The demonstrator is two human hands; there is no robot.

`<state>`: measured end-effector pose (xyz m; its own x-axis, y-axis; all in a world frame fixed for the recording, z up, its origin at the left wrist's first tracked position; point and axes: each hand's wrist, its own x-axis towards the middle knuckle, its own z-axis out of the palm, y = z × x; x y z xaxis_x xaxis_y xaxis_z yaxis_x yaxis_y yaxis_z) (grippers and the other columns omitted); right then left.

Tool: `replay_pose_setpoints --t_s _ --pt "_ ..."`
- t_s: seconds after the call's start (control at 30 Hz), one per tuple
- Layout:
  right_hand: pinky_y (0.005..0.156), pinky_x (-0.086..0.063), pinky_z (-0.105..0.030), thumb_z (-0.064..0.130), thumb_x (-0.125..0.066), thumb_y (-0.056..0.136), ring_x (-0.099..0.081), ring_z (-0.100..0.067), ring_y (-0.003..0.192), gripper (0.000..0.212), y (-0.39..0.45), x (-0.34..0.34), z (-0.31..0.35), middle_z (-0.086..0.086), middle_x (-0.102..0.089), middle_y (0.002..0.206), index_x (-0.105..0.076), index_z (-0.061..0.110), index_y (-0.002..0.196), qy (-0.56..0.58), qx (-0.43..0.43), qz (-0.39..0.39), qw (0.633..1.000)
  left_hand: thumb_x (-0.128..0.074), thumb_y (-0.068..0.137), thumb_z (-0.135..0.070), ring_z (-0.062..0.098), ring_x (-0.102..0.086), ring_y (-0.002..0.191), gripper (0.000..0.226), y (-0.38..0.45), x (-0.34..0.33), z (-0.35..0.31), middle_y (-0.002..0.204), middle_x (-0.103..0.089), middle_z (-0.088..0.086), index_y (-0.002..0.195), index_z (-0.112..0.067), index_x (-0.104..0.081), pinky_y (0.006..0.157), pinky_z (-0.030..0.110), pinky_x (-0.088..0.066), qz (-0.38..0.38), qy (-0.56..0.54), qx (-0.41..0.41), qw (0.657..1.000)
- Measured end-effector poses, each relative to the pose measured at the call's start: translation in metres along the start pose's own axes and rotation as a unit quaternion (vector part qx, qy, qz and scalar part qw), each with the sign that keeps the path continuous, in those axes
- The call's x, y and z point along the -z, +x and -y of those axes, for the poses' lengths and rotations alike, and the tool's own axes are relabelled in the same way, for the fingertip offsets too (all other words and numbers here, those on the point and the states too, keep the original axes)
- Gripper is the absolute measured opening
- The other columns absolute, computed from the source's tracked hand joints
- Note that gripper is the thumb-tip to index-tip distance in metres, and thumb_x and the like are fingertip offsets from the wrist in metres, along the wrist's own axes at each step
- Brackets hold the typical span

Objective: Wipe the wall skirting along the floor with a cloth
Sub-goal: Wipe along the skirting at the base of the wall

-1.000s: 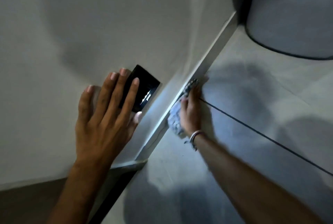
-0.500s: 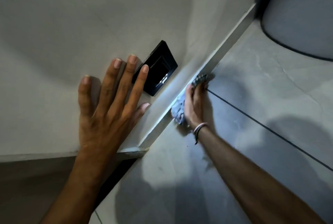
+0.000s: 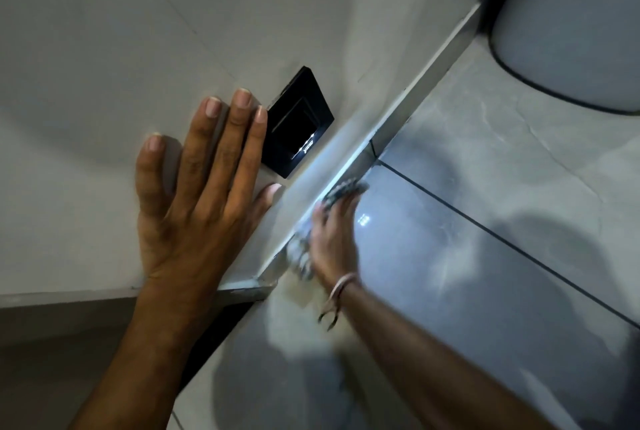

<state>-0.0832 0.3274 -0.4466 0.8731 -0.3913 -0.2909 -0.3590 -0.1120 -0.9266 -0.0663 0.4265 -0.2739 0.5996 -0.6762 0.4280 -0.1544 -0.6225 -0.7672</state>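
Pale grey wall skirting (image 3: 408, 111) runs diagonally between my two hands. My right hand (image 3: 334, 239) presses a crumpled grey-white cloth (image 3: 304, 249) against it, fingers closed over the fabric. My left hand (image 3: 201, 201) lies spread flat on the white wall (image 3: 138, 31), beside a black square socket plate (image 3: 298, 124).

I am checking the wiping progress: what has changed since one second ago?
The right hand with the crumpled grey cloth slid back along the pale wall skirting toward the wall's near corner, now blurred by motion. The left hand stayed flat on the wall beside the black square wall plate.
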Motion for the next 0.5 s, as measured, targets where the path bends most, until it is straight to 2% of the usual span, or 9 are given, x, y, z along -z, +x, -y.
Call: replay_pose_setpoints --t_s 0.07,0.13,0.23,0.27,0.33,0.37,0.4,0.43,0.5 --pt "0.12 -0.03 -0.041 0.052 -0.022 0.097 -0.03 -0.033 0.148 0.072 0.061 0.035 0.0 -0.021 -0.019 0.164 -0.013 0.007 0.153 -0.066 -0.004 -0.064 0.996 -0.045 0.108 -0.06 0.025 -0.011 0.158 0.078 0.004 0.003 -0.001 0.172 -0.024 0.005 0.169 -0.014 -0.026 0.125 0.051 0.001 0.002 -0.003 0.001 1.0" --pt "0.12 -0.031 -0.039 0.054 -0.017 0.095 -0.032 -0.036 0.147 0.077 0.085 0.046 -0.003 -0.028 -0.025 0.16 -0.019 0.0 0.15 -0.09 0.002 -0.101 0.991 -0.052 0.107 -0.055 0.027 -0.009 0.158 0.079 0.013 0.004 -0.006 0.172 -0.022 0.007 0.168 -0.013 -0.026 0.125 0.055 -0.002 0.011 -0.018 0.009 1.0" --pt "0.126 -0.016 -0.044 0.037 -0.022 0.102 -0.019 -0.04 0.152 0.066 0.027 0.01 -0.008 -0.031 -0.016 0.161 -0.013 -0.007 0.15 -0.081 -0.007 -0.046 0.996 -0.06 0.105 -0.029 0.029 -0.016 0.16 0.078 0.038 0.004 -0.022 0.174 -0.021 0.013 0.167 -0.003 -0.023 0.128 0.053 0.009 0.01 -0.05 -0.005 0.999" --pt "0.126 -0.016 -0.048 0.029 -0.016 0.104 -0.019 -0.044 0.15 0.06 -0.011 -0.011 -0.015 -0.034 -0.015 0.16 -0.013 -0.011 0.149 -0.099 0.02 -0.005 0.995 -0.058 0.105 -0.022 0.029 -0.017 0.16 0.075 0.046 0.004 -0.028 0.174 -0.021 0.014 0.167 -0.001 -0.021 0.128 0.051 0.012 0.006 -0.059 -0.014 0.998" --pt "0.124 -0.013 -0.047 0.026 -0.006 0.104 -0.019 -0.046 0.149 0.058 -0.088 -0.049 -0.032 -0.034 -0.012 0.159 -0.016 -0.012 0.147 -0.135 0.087 0.053 0.986 -0.059 0.104 -0.022 0.028 -0.018 0.16 0.075 0.057 -0.001 -0.033 0.174 -0.022 0.014 0.166 0.0 -0.022 0.129 0.048 0.012 -0.018 -0.07 -0.014 0.997" --pt "0.122 -0.011 -0.042 0.031 -0.01 0.105 -0.016 -0.04 0.15 0.06 -0.104 -0.056 -0.037 -0.029 -0.014 0.16 -0.018 -0.01 0.148 -0.156 0.089 0.081 0.98 -0.066 0.102 -0.027 0.027 -0.02 0.16 0.08 0.06 -0.003 -0.034 0.173 -0.024 0.013 0.166 -0.001 -0.025 0.13 0.047 0.01 -0.032 -0.063 -0.004 0.997" --pt "0.121 -0.01 -0.039 0.037 -0.016 0.105 -0.013 -0.035 0.151 0.063 -0.1 -0.054 -0.036 -0.026 -0.02 0.16 -0.02 -0.009 0.148 -0.154 0.073 0.107 0.98 -0.071 0.099 -0.031 0.026 -0.022 0.159 0.085 0.062 -0.005 -0.033 0.172 -0.027 0.012 0.165 -0.001 -0.028 0.13 0.045 0.008 -0.041 -0.051 0.001 0.998" --pt "0.122 -0.01 -0.04 0.043 -0.017 0.103 -0.011 -0.032 0.152 0.068 -0.081 -0.043 -0.03 -0.025 -0.022 0.161 -0.019 -0.007 0.149 -0.124 0.063 0.101 0.985 -0.073 0.098 -0.032 0.026 -0.024 0.159 0.086 0.062 -0.007 -0.033 0.172 -0.029 0.012 0.165 -0.002 -0.029 0.131 0.044 0.008 -0.049 -0.04 0.0 0.998" --pt "0.125 -0.014 -0.049 0.043 -0.022 0.101 -0.015 -0.037 0.152 0.068 -0.009 -0.003 -0.015 -0.029 -0.021 0.161 -0.017 -0.003 0.151 -0.05 0.021 0.102 0.993 -0.07 0.1 -0.028 0.027 -0.026 0.158 0.08 0.058 -0.01 -0.033 0.171 -0.032 0.012 0.165 -0.003 -0.03 0.131 0.044 0.007 -0.053 -0.036 -0.006 0.998"
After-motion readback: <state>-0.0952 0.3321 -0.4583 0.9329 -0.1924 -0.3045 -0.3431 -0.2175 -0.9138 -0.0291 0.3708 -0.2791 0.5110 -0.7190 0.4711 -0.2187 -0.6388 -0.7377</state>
